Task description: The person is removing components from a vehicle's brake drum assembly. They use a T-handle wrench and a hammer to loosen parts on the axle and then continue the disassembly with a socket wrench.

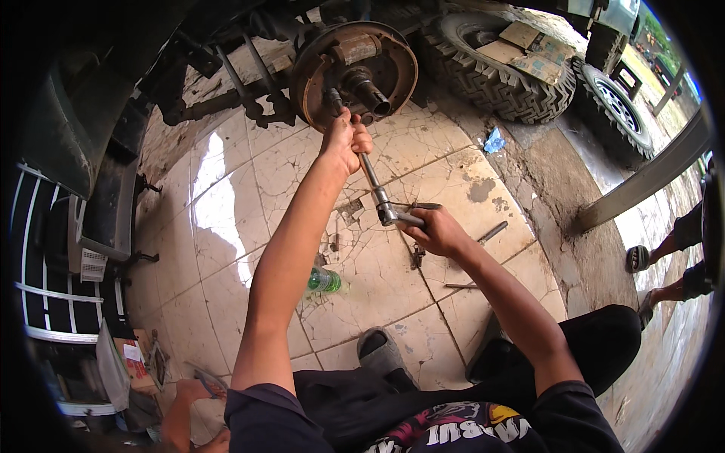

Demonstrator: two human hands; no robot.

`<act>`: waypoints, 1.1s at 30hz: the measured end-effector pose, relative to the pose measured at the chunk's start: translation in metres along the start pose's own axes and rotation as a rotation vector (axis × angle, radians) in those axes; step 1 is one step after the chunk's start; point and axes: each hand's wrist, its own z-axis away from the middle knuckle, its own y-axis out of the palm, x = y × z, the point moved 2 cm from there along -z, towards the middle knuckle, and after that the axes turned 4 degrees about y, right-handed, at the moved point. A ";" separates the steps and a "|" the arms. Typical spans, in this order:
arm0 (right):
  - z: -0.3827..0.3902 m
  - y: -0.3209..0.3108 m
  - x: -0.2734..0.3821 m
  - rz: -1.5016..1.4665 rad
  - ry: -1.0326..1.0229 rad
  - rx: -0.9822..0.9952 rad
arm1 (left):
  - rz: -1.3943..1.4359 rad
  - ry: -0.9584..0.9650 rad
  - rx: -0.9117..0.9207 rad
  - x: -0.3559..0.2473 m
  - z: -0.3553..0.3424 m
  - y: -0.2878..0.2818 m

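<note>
In front of me is a rusty round drum-brake assembly [402, 62] with a hollow axle end [370, 90] sticking out of its middle. My left hand [347, 142] is closed round a long steel extension bar [369, 171], close to the brake. A dark socket [334, 98] at the bar's far end reaches the lower left of the assembly; whether it sits on a bolt is too hidden to tell. At the near end is a ratchet wrench [387, 216]. The fingers of my right hand [441, 232] wrap round its handle, which points right.
A steel rod [493, 232] and other tools lie on the cracked floor tiles [377, 306], near a green plastic bottle [325, 280]. Large tyres [532, 98] and a post [642, 181] stand at right. Other people's legs show at right [668, 245] and lower left [178, 415].
</note>
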 end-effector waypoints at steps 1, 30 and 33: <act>-0.004 0.001 -0.003 0.031 -0.007 0.006 | 0.000 0.005 0.001 0.000 0.000 -0.001; -0.025 -0.024 0.051 -0.132 -0.274 0.396 | -0.071 0.055 -0.007 0.008 0.002 -0.004; -0.023 -0.027 0.051 -0.247 -0.174 0.449 | -0.041 0.037 0.020 0.010 0.001 -0.002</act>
